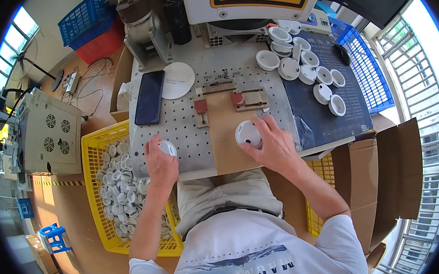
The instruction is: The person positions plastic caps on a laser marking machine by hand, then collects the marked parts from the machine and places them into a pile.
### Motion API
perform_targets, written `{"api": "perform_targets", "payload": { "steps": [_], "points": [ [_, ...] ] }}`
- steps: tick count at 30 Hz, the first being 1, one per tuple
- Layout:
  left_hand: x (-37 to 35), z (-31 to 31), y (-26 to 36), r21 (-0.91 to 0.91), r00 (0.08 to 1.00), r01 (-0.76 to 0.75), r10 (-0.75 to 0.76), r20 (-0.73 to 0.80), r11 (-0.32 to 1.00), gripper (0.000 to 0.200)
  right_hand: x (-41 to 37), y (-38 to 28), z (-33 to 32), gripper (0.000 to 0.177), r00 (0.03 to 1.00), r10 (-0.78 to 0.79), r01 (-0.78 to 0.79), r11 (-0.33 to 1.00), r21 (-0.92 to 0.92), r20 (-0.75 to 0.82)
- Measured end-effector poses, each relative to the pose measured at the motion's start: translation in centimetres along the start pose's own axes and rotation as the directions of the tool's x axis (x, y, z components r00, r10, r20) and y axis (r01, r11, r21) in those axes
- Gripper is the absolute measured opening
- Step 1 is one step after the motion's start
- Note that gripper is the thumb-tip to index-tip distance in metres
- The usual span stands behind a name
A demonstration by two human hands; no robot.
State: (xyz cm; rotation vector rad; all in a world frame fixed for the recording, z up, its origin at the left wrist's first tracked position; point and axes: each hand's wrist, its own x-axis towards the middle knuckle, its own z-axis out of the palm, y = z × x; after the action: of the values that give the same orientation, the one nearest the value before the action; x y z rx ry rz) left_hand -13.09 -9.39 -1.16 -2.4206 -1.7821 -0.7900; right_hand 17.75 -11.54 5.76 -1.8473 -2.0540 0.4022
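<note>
My right hand (276, 147) grips a white round plastic cap (247, 133) by its edge, thumb and fingers around its right side. A small dark hole shows in the cap's face, over a brown cardboard strip (229, 143). My left hand (161, 164) is closed on another white round plastic cap (168, 148) near the front left edge of the perforated metal plate (187, 155); the fingers partly cover it. Just beyond my right hand are metal stop blocks (255, 100) with red pads, fixed around the strip's far end.
A phone (150, 97) and a white disc (178, 81) lie at left. White caps (288, 69) crowd the dark mat (327, 124) at right, beside a mouse (343, 55). A yellow basket (90, 179) of white parts stands below left. A machine head (248, 14) overhangs the back.
</note>
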Motion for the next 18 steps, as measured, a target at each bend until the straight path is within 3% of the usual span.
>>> {"api": "perform_targets", "payload": {
  "steps": [2,5,18],
  "points": [
    [-0.1,-0.4,-0.1,0.0,1.0,-0.024,0.024,0.014,1.0,0.01,0.9,-0.9,0.0,0.052,0.983,-0.183,0.175,0.972,0.158,0.032],
    [-0.1,-0.3,0.0,-0.02,1.0,0.006,-0.006,0.004,1.0,0.012,1.8,-1.3,1.4,0.047,0.967,-0.255,0.246,0.953,0.174,0.027],
    [-0.2,-0.3,-0.3,-0.037,1.0,-0.009,0.009,-0.009,0.999,0.011,6.0,-2.7,3.5,0.041,0.961,-0.275,0.276,0.955,0.111,-0.025]
  ]
}}
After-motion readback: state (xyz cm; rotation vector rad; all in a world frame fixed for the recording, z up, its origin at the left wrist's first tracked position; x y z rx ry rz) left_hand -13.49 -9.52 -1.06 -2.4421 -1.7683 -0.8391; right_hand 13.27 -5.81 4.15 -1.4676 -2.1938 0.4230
